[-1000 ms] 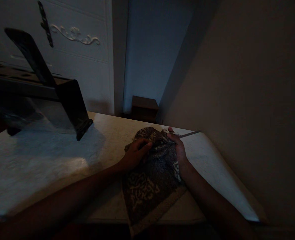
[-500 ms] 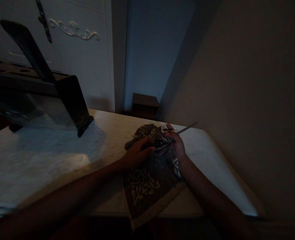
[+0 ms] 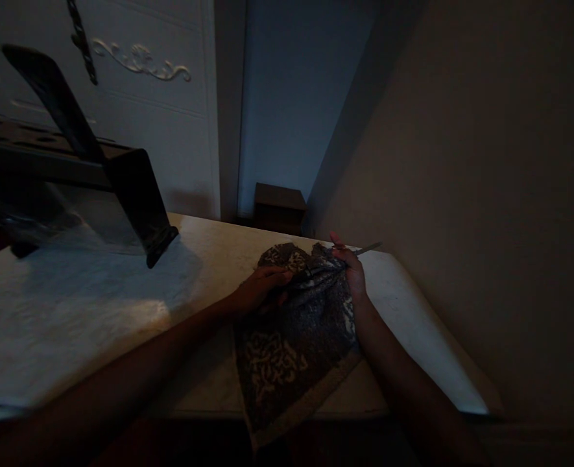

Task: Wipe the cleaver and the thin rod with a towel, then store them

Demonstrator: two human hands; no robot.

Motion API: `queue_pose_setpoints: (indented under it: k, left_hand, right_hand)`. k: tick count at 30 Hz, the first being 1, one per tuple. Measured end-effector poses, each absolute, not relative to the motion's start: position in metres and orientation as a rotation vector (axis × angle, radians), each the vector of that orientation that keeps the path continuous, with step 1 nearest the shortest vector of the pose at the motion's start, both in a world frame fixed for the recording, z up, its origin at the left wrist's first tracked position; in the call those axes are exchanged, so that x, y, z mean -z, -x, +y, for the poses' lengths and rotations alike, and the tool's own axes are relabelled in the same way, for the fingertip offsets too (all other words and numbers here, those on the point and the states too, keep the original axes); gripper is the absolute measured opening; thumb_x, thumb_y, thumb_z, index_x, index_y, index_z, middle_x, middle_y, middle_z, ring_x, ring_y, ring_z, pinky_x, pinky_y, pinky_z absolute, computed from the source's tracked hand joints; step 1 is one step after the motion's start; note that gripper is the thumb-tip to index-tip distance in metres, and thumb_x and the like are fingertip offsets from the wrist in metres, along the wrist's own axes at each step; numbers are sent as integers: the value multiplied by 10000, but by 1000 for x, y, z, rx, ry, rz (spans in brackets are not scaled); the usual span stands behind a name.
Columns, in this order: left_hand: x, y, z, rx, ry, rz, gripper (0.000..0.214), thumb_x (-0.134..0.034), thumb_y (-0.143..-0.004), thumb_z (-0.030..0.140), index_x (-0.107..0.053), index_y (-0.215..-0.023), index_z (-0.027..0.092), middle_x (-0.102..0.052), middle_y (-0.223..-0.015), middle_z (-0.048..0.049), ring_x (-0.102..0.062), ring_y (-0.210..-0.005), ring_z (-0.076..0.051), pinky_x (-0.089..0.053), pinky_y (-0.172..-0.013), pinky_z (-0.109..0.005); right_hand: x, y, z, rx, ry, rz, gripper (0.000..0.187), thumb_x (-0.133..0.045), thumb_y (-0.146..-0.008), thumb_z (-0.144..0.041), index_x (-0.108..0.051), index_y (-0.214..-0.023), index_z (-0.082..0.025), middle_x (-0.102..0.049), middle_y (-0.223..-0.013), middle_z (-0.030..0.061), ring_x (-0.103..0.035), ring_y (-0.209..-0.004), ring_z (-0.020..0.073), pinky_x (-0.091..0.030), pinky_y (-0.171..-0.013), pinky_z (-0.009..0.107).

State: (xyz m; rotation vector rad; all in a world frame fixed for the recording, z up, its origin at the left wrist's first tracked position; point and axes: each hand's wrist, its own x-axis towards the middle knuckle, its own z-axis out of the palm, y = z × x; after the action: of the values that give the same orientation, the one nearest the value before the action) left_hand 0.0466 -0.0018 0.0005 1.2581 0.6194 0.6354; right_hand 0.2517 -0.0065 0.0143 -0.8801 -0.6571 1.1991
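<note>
A narrow-bladed knife (image 3: pixel 370 248) lies across my front, its blade tip poking out to the right beyond the cloth. My left hand (image 3: pixel 262 288) is closed around its dark handle end, which is mostly hidden in shadow. Wrapped over the blade is a dark cloth (image 3: pixel 310 331) with pale swirling patterns and a light border. My right hand (image 3: pixel 351 266) pinches this cloth around the blade near the tip, index finger raised. The cloth's lower part hangs over the table's front edge.
The pale table (image 3: pixel 194 253) carries a toaster-like black and silver knife holder (image 3: pixel 133 201) at left, a large dark handle (image 3: pixel 56 97) rising from it. Behind stand a white door (image 3: pixel 170 130) and a brown box (image 3: pixel 279 204). A wall (image 3: pixel 462 194) borders the right.
My left hand's fingers have closed around the knife's handle end. My right hand has slid along the blade towards its tip with the cloth, so less blade shows.
</note>
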Motion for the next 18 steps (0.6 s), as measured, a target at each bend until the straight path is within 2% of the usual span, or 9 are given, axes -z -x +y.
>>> queue_pose_setpoints:
  k: [6, 9, 11, 14, 16, 18]
  left_hand:
    - [-1, -40, 10, -628, -1381, 617, 383, -583, -800, 510, -537, -645, 162, -492, -543, 26, -349, -343, -49, -205, -313, -175]
    - [2, -37, 16, -672, -1559, 667, 356, -570, -820, 492, -609, -705, 157, -550, -599, 6, -415, -402, -69, -279, -363, -178]
    - [3, -35, 20, -750, -1668, 713, 305, -596, -808, 459, -676, -797, 165, -620, -670, -17, -515, -501, -105, -373, -440, -187]
    - [3, -31, 25, -905, -1822, 751, 257, -657, -766, 398, -706, -913, 193, -699, -849, -48, -632, -760, -189, -490, -667, -250]
    - [4, -28, 27, -949, -1951, 775, 255, -673, -751, 351, -685, -955, 199, -701, -941, -50, -636, -869, -219, -493, -783, -298]
    - [4, -25, 28, -934, -2096, 836, 257, -648, -768, 305, -649, -1000, 195, -686, -969, -45, -625, -888, -222, -483, -819, -330]
  right_hand:
    - [-14, -255, -2, -1146, 894, -600, 572, -662, -590, -227, -579, -1156, -238, -643, -645, -61, -612, -580, 173, -534, -729, 364]
    - [-8, -264, 3, -1151, 906, -617, 550, -677, -586, -230, -592, -1128, -253, -646, -661, -69, -623, -609, 168, -528, -718, 335]
    - [-4, -271, 6, -1162, 910, -612, 545, -687, -580, -227, -596, -1117, -259, -647, -670, -72, -628, -627, 160, -522, -701, 309]
    - [-1, -277, 9, -1168, 906, -587, 544, -697, -579, -230, -594, -1112, -261, -657, -688, -68, -632, -638, 156, -520, -667, 294]
    - [-2, -277, 10, -1157, 902, -569, 544, -703, -568, -229, -595, -1101, -253, -661, -689, -64, -628, -623, 151, -519, -645, 285]
    - [-3, -275, 10, -1148, 898, -540, 553, -700, -558, -226, -595, -1101, -246, -671, -699, -53, -632, -624, 157, -523, -641, 292]
